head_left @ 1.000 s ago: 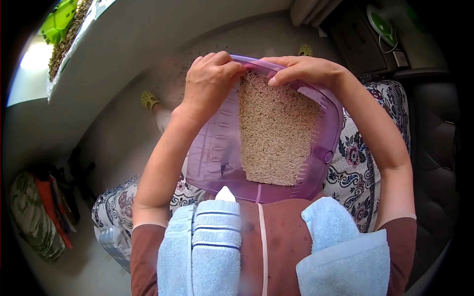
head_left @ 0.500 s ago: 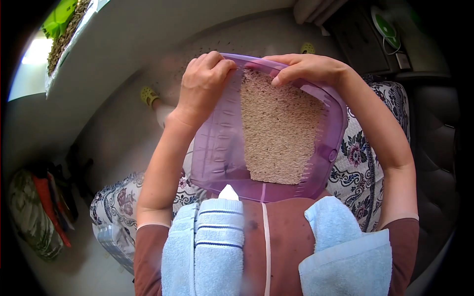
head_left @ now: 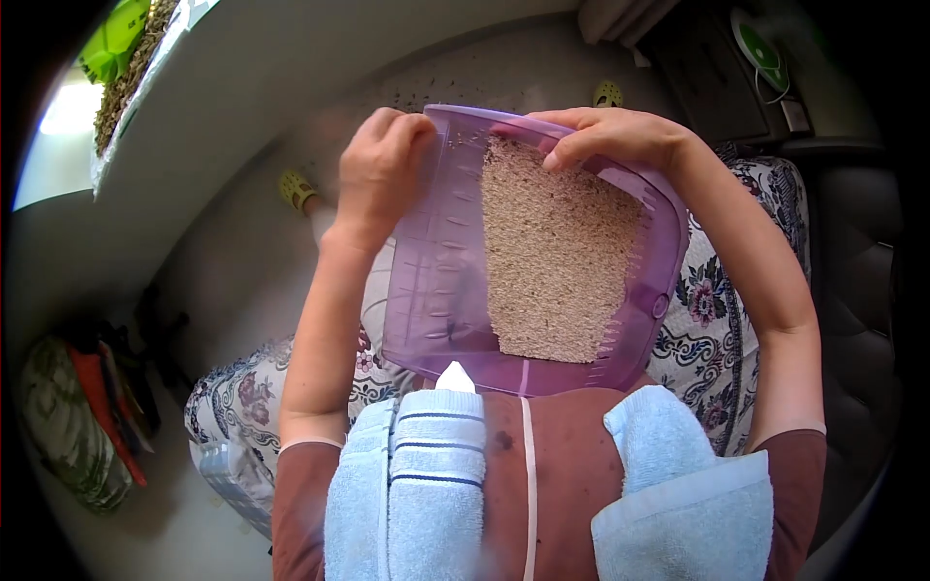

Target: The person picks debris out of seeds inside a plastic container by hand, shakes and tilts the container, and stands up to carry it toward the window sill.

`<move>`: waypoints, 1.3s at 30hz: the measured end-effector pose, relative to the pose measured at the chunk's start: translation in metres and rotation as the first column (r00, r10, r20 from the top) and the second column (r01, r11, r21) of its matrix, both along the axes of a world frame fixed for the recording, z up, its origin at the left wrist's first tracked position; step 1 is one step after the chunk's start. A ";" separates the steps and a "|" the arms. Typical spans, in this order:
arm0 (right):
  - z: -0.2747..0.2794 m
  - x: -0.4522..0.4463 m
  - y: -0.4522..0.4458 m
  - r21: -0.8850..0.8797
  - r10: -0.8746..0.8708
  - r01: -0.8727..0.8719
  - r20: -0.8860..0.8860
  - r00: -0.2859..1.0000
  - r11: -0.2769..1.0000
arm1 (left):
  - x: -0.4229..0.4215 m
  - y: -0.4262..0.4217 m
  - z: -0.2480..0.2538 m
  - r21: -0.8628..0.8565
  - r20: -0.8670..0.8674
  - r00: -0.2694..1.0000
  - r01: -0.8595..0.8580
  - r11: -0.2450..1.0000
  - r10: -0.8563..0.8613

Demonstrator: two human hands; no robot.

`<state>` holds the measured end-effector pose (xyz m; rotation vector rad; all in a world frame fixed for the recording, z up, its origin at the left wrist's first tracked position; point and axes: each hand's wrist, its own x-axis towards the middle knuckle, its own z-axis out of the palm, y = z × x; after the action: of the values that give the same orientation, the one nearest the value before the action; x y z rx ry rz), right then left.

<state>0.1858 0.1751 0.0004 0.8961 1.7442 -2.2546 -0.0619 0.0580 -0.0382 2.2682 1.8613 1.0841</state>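
A see-through purple plastic tub (head_left: 436,261) is tilted in front of my body, near edge at my lap. Small beige grains (head_left: 562,261), flecked with dark bits, fill its middle and right side. My right hand (head_left: 605,140) holds the far rim, thumb inside and fingers outside. Just left of the tub's far left corner, my left hand (head_left: 383,169) is closed with curled fingers; whatever is in them, if anything, is hidden. A few dark specks lie inside the tub near that corner.
Patterned fabric (head_left: 712,300) covers the seat beneath me. A light-blue towel (head_left: 436,484) lies over my chest. Dark bits are scattered on the floor beyond the tub. At upper left, a green scoop-like object (head_left: 114,44) sits by a brown heap (head_left: 131,82) on a ledge.
My left hand has come off the tub's far rim and shifted slightly left. My right hand keeps its hold on the rim.
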 end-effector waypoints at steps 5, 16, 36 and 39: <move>0.000 0.004 0.003 -0.036 0.009 -0.008 0.023 1.000 0.999 | -0.043 0.003 -0.037 -0.290 0.083 0.958 -0.240 0.926 0.274; 0.008 0.005 0.002 -0.069 -0.001 0.005 0.062 0.998 0.998 | -0.009 -0.003 0.011 -0.081 0.095 0.988 -0.111 0.990 0.119; -0.006 0.022 0.004 -0.034 -0.063 0.062 -0.018 0.998 0.998 | 0.012 -0.017 0.049 -0.148 0.044 0.993 0.119 0.982 -0.114; -0.005 0.039 0.002 -0.112 -0.149 0.145 -0.024 0.989 0.983 | -0.020 -0.048 0.033 -0.400 0.617 0.711 -0.085 0.913 0.337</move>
<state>0.2246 0.1773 -0.0043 1.0008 1.5969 -2.4434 -0.0815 0.0097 -0.0048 1.2246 1.8052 1.2555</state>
